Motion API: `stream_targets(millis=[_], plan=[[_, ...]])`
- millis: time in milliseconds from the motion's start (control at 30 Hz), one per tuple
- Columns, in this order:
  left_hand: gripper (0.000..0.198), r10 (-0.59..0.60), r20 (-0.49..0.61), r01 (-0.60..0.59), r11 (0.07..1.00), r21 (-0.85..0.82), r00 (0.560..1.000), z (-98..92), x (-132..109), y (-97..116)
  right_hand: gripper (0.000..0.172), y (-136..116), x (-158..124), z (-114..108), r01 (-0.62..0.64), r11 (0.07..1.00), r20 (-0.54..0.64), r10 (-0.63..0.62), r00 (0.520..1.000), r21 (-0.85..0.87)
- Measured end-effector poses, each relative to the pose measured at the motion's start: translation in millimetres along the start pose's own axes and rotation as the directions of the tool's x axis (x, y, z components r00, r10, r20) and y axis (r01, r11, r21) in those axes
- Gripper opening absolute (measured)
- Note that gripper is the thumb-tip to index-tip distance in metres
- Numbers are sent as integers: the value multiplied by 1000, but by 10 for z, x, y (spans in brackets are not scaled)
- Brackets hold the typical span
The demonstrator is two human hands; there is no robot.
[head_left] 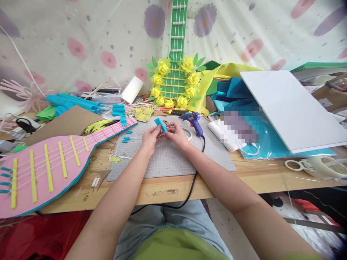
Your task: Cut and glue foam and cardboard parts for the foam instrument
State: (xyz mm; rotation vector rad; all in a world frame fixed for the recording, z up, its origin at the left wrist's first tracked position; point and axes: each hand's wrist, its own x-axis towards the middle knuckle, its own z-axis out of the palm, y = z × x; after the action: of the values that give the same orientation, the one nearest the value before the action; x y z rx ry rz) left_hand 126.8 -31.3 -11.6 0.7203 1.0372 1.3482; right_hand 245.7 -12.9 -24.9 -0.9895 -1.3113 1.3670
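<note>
Over the grey cutting mat (162,168), my left hand (151,138) and my right hand (176,134) meet with fingers pinched on a small blue paper strip (161,124). Its upper part stands clear of the fingertips; the lower end is partly hidden by them. Left of my hands lie several thin wires with blue wrapped tips (127,137). A blue-purple glue gun (193,122) rests just beyond my right hand, its black cord running off the front edge. Partly behind the right hand is a tape roll (189,135).
A pink pipa-shaped craft piece (54,159) covers the left of the table. At the back stands a green one with yellow flowers (173,77). A white power strip (223,135), a white board (292,108) and scissors (296,165) lie to the right.
</note>
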Motion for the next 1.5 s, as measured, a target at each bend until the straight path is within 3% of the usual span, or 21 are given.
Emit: stream_targets(millis=[200,367,567,900,1267,1500], plan=[[29,-8,106,5,999,35,994,-41,10,28,36,-37,12,-59,-98,989,-7,99,995,109],[27,29,18,-31,997,73,999,-32,19,-3,33,-37,7,-57,-71,997,34,70,997,25],[24,71,-104,-63,995,78,992,-25,47,-18,16,8,15,-40,165,956,-66,-186,980,-244],[23,211,-115,-193,970,151,971,-56,97,-66,22,44,10,-18,172,967,-52,-185,981,-188],[38,172,-219,-147,981,126,960,-32,53,-9,25,19,9,-11,164,975,-17,-168,986,-148],[48,140,-223,-120,988,101,965,-10,19,33,24,-23,-15,-7,155,979,-3,-156,988,-129]])
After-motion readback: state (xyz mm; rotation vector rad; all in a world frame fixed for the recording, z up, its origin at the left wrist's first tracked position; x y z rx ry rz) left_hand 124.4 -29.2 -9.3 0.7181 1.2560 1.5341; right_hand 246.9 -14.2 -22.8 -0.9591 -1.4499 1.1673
